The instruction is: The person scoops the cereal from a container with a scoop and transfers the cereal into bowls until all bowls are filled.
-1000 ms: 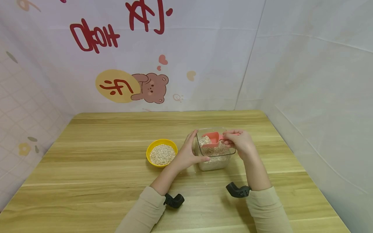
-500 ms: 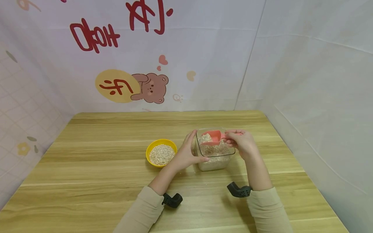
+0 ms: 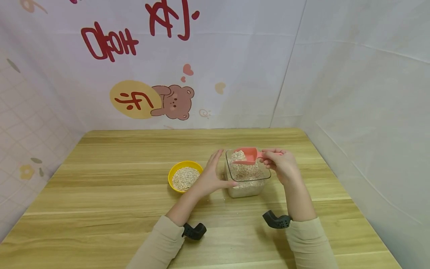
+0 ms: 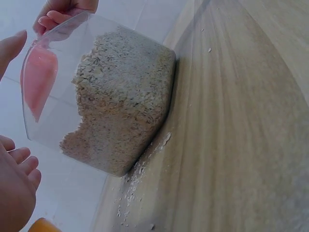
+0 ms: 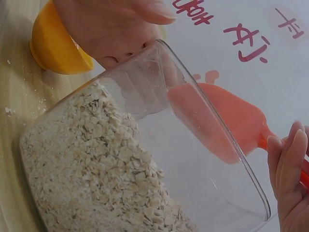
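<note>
A clear square container point(image 3: 246, 188) stands on the table, partly filled with rolled oats point(image 5: 111, 159). My right hand point(image 3: 282, 164) pinches the handle of a pink scoop point(image 3: 250, 156), which is heaped with oats at its front and held at the level of the container's rim. In the right wrist view the scoop point(image 5: 227, 121) shows partly through the clear wall. My left hand point(image 3: 209, 178) is at the container's left side, fingers straight and spread. A gap shows between its fingers point(image 4: 21, 162) and the wall in the left wrist view.
Left of the container a yellow bowl point(image 3: 170, 181) holds oats, partly behind my left wrist. Loose flakes point(image 4: 129, 193) lie on the wooden table point(image 3: 111, 209) near the container's base. Printed fabric walls point(image 3: 242, 74) stand behind and at both sides.
The scoop of oats has risen from inside the container to rim level and moved slightly right. My left hand has come away from the container's side, a little to the left.
</note>
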Action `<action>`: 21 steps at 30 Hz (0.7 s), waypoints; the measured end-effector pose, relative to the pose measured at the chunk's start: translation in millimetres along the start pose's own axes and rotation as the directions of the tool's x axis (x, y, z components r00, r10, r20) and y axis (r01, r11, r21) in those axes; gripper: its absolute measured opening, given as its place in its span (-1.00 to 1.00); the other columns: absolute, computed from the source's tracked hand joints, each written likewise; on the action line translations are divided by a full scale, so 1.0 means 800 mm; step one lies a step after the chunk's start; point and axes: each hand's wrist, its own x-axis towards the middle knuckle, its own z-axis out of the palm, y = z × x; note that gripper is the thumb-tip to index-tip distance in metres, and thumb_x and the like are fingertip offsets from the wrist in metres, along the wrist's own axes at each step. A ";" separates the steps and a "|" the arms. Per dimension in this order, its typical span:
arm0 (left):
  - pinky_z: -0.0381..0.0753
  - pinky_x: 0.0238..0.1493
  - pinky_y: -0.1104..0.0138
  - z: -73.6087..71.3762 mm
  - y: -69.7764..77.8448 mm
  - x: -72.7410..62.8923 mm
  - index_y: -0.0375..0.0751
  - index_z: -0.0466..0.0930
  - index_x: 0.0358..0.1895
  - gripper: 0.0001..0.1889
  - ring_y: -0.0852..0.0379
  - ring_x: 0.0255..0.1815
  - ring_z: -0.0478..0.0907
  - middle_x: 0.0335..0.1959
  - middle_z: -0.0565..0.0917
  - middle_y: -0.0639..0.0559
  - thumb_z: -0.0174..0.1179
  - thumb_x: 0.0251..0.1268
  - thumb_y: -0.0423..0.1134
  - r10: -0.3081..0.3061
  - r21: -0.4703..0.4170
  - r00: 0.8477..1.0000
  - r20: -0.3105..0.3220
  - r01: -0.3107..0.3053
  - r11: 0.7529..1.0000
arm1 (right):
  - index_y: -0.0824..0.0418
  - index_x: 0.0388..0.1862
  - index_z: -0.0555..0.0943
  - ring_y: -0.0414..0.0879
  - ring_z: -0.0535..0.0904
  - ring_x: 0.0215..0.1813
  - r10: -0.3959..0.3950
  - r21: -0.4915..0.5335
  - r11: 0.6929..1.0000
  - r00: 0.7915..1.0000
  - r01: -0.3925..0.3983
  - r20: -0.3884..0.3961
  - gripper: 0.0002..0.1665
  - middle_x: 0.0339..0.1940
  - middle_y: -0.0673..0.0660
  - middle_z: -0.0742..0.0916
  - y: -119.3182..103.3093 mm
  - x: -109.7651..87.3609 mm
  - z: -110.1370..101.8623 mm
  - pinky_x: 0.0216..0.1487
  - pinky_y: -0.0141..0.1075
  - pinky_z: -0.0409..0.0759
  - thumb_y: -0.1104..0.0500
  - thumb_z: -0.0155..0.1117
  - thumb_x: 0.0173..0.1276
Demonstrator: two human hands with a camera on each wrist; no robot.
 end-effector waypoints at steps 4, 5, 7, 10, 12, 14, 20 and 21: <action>0.12 0.29 -0.17 -0.004 0.003 -0.003 0.25 -0.17 0.54 0.25 -0.06 0.49 -0.07 0.54 -0.14 0.14 0.52 -0.23 0.18 0.007 -0.001 1.000 -0.013 -0.007 1.000 | 0.29 -0.28 0.64 -0.25 0.58 -0.61 -0.008 0.017 1.000 1.000 0.008 -0.006 -0.89 -0.62 0.08 0.70 -0.002 -0.002 0.000 -0.57 -0.51 0.52 0.39 0.17 0.33; 0.12 0.28 -0.18 -0.005 0.004 -0.005 0.27 -0.17 0.53 0.25 -0.06 0.49 -0.07 0.54 -0.14 0.16 0.53 -0.24 0.18 0.006 -0.002 1.000 -0.016 -0.006 1.000 | 0.29 -0.29 0.64 -0.25 0.58 -0.60 -0.010 0.019 1.000 1.000 0.011 -0.004 -0.89 -0.62 0.08 0.70 -0.002 -0.002 0.000 -0.57 -0.51 0.53 0.38 0.17 0.33; 0.12 0.28 -0.20 -0.007 0.006 -0.007 0.30 -0.16 0.53 0.24 -0.07 0.49 -0.07 0.54 -0.14 0.15 0.53 -0.24 0.18 0.011 -0.003 1.000 -0.021 -0.011 1.000 | 0.28 -0.30 0.65 -0.25 0.58 -0.60 -0.015 0.023 1.000 1.000 0.015 -0.004 -0.89 -0.62 0.08 0.70 -0.003 -0.003 0.001 -0.57 -0.51 0.53 0.38 0.18 0.33; 0.12 0.27 -0.20 -0.010 0.008 -0.009 0.33 -0.17 0.52 0.24 -0.08 0.48 -0.06 0.54 -0.14 0.16 0.53 -0.24 0.19 0.010 -0.004 1.000 -0.026 -0.010 1.000 | 0.26 -0.32 0.66 -0.25 0.57 -0.61 -0.022 0.029 0.999 1.000 0.022 -0.004 -0.88 -0.62 0.08 0.70 -0.004 -0.005 0.003 -0.57 -0.51 0.53 0.39 0.18 0.32; 0.12 0.26 -0.22 -0.012 0.009 -0.011 0.33 -0.17 0.52 0.23 -0.10 0.48 -0.06 0.54 -0.14 0.14 0.53 -0.24 0.18 0.014 -0.007 0.999 -0.029 -0.014 1.000 | 0.26 -0.32 0.66 -0.24 0.57 -0.61 -0.027 0.031 0.999 1.000 0.027 -0.005 -0.88 -0.62 0.08 0.70 -0.005 -0.006 0.004 -0.57 -0.51 0.53 0.39 0.19 0.32; 0.13 0.26 -0.22 -0.014 0.010 -0.013 0.36 -0.17 0.52 0.23 -0.09 0.48 -0.05 0.54 -0.14 0.16 0.53 -0.24 0.17 0.014 -0.007 0.999 -0.033 -0.014 1.000 | 0.27 -0.32 0.66 -0.24 0.57 -0.61 -0.031 0.032 0.999 1.000 0.031 -0.006 -0.89 -0.62 0.09 0.70 -0.005 -0.007 0.005 -0.57 -0.50 0.53 0.39 0.19 0.32; 0.14 0.26 -0.22 -0.021 0.009 -0.018 0.34 -0.16 0.52 0.23 -0.09 0.47 -0.03 0.54 -0.12 0.14 0.55 -0.22 0.09 0.033 0.028 0.998 -0.047 -0.032 0.999 | 0.32 -0.28 0.63 -0.24 0.56 -0.62 -0.051 0.022 0.998 0.999 0.051 0.002 -0.91 -0.62 0.10 0.69 -0.008 -0.011 0.011 -0.57 -0.50 0.53 0.41 0.18 0.31; 0.14 0.25 -0.22 -0.023 0.009 -0.019 0.33 -0.16 0.52 0.23 -0.09 0.47 -0.02 0.54 -0.11 0.13 0.56 -0.21 0.07 0.036 0.035 0.998 -0.051 -0.035 0.999 | 0.31 -0.29 0.63 -0.24 0.57 -0.62 -0.055 0.024 0.998 0.998 0.055 0.004 -0.90 -0.62 0.10 0.70 -0.008 -0.012 0.012 -0.57 -0.50 0.53 0.41 0.18 0.31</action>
